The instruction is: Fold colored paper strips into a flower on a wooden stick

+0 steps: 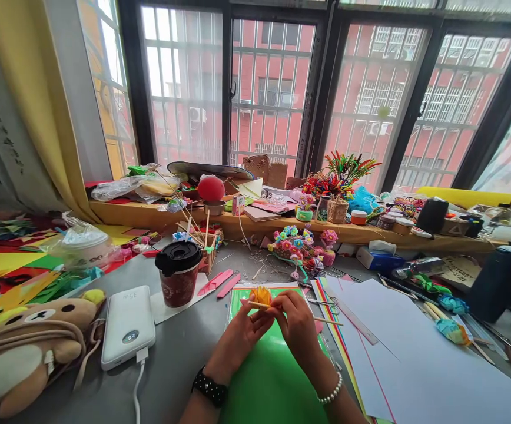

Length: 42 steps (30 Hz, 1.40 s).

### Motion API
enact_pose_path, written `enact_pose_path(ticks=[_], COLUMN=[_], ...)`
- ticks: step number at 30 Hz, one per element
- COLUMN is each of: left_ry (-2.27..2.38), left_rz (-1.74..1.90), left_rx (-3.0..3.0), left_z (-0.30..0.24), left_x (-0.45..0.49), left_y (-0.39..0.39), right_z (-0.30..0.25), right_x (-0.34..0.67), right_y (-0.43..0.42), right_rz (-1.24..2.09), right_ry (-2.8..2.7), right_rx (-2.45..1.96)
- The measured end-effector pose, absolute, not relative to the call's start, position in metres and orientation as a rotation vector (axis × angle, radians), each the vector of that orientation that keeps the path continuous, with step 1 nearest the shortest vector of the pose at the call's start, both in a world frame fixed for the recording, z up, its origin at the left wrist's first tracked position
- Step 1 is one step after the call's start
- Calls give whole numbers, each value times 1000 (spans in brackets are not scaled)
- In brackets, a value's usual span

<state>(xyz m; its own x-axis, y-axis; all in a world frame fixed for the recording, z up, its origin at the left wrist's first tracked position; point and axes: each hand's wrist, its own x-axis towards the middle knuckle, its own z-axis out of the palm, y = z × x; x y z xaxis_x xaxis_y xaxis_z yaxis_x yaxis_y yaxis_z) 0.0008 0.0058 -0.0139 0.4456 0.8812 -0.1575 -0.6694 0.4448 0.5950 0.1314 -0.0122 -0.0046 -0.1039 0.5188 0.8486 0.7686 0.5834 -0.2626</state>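
Observation:
Both my hands meet over a green paper sheet (pixel 273 383) at the front of the grey table (pixel 180 359). My left hand (pixel 240 338), a black watch on its wrist, pinches an orange-yellow paper flower (pixel 261 294). A thin wooden stick (pixel 326 320) runs across through the flower. My right hand (pixel 297 321), with a pearl bracelet on the wrist, closes its fingers on that stick beside the flower.
A red lidded coffee cup (pixel 178 274), a white power bank (pixel 128 325) with cable and a bear-shaped pouch (pixel 30 347) lie left. White paper sheets (pixel 414 365) and a ruler (pixel 356 321) lie right. Paper flower crafts (pixel 299 244) and clutter crowd the windowsill.

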Motion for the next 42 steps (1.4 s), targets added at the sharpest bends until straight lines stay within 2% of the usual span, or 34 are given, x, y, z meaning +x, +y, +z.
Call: enact_pose_path(ticks=[42], left_ry=[404], left_rz=[1067], left_rx=[588], left_z=[-16], left_x=[1], left_y=[7], right_z=[-3], right_x=[131], right_y=[-15], right_rz=[-477], right_ry=[-1856], right_rx=[-1069])
